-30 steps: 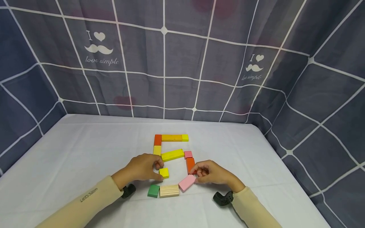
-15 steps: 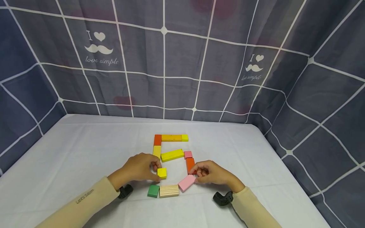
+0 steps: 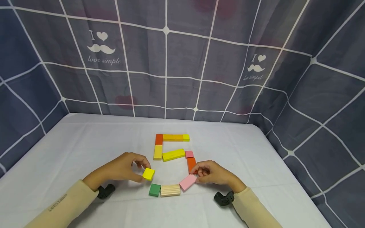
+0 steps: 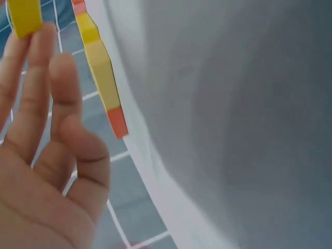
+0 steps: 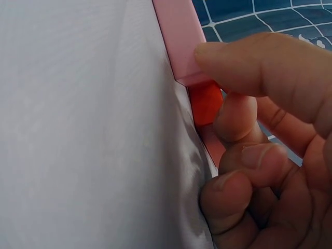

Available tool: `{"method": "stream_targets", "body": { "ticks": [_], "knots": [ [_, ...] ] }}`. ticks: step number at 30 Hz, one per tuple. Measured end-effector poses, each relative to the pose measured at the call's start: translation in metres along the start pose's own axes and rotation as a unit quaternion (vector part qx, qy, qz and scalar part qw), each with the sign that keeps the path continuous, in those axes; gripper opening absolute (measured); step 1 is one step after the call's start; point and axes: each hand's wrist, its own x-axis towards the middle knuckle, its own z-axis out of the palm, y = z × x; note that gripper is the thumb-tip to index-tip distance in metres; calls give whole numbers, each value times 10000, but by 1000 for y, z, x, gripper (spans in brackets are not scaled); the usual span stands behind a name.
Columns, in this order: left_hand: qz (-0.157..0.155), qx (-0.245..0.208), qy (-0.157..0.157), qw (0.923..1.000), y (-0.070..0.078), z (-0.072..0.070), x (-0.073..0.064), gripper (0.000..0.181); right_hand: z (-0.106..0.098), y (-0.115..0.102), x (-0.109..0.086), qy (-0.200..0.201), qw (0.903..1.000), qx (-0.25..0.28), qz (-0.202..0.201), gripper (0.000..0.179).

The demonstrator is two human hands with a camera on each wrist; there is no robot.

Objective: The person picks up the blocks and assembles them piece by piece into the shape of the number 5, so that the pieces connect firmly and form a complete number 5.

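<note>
My left hand (image 3: 122,167) pinches a small yellow square block (image 3: 148,174) between thumb and fingertips, slightly tilted, left of the other blocks. The left wrist view has that yellow block (image 4: 25,18) at its top left corner. On the right, my right hand (image 3: 212,172) has its thumb and index fingertip at the end of a pink block (image 3: 187,182). In the right wrist view the thumb lies against the pink block (image 5: 181,41), with the other fingers curled. The pink block meets a red-orange block (image 3: 192,165) and a ridged wooden block (image 3: 170,190).
A green block (image 3: 155,190) lies left of the ridged one. Behind are a small pink block (image 3: 189,154), a long yellow block (image 3: 173,155), a pale yellow block (image 3: 158,152), a red block (image 3: 159,139) and an orange strip (image 3: 173,137). A grey checked curtain (image 3: 182,63) surrounds the white table (image 3: 94,136).
My left hand has moved left with the small yellow block, away from the space between the pale yellow and green blocks. The right hand has stayed at the pink block.
</note>
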Motion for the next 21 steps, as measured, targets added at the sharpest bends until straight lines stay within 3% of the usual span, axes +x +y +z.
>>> {"method": "stream_targets", "body": {
  "ticks": [10,21],
  "knots": [
    [203,-100,-435,9988,-3,-2,-4,30,0,-2,-2,22,10000,-56,4,24],
    [-8,-7,-571,9984,-1,2,1,30,0,-3,-1,-9,10000,-25,-19,25]
  ]
}}
